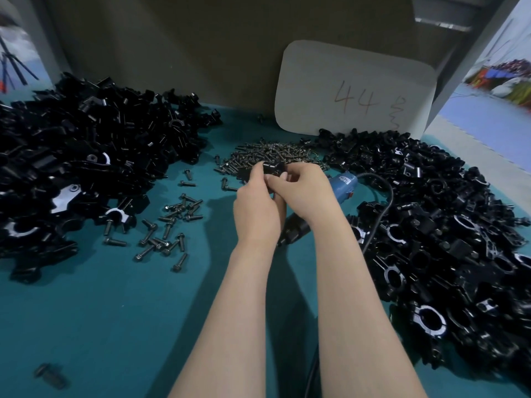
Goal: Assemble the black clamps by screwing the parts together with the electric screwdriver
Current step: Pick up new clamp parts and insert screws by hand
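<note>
Both hands meet at the middle of the teal table around one small black clamp part. My left hand grips it from the left with curled fingers. My right hand pinches it from the right. Behind the hands lies a heap of small dark screws. The electric screwdriver, blue with a black front end, lies on the table under my right wrist, its black cable looping to the right. Neither hand touches it.
A large pile of black clamp parts fills the left of the table, another pile the right. Loose bolts lie scattered left of my left hand. A white card marked 44 leans on the back wall. One stray part sits near left.
</note>
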Demonstrator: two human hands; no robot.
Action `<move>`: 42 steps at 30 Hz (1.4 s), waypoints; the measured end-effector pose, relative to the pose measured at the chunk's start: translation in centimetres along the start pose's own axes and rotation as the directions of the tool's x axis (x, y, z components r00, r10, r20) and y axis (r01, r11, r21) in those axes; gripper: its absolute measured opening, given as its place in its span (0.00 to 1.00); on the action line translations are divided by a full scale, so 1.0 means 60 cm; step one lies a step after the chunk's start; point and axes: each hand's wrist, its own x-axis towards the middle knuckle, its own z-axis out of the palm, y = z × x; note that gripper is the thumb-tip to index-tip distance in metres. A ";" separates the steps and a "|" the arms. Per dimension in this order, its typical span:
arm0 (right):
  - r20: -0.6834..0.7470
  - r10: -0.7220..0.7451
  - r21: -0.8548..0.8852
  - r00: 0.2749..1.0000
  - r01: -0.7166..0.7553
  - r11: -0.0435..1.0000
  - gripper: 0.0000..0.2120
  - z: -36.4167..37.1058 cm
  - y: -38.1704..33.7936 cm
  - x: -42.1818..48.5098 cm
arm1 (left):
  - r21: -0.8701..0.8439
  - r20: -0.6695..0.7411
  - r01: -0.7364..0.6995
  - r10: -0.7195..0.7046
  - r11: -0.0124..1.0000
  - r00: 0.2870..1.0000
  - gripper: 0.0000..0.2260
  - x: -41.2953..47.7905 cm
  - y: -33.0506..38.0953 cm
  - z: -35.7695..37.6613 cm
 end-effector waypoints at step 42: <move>-0.185 -0.067 -0.034 0.980 0.062 0.998 0.05 -0.015 -0.016 -0.004 | -0.045 -0.135 0.032 -0.038 0.998 0.990 0.21 0.009 -0.006 0.002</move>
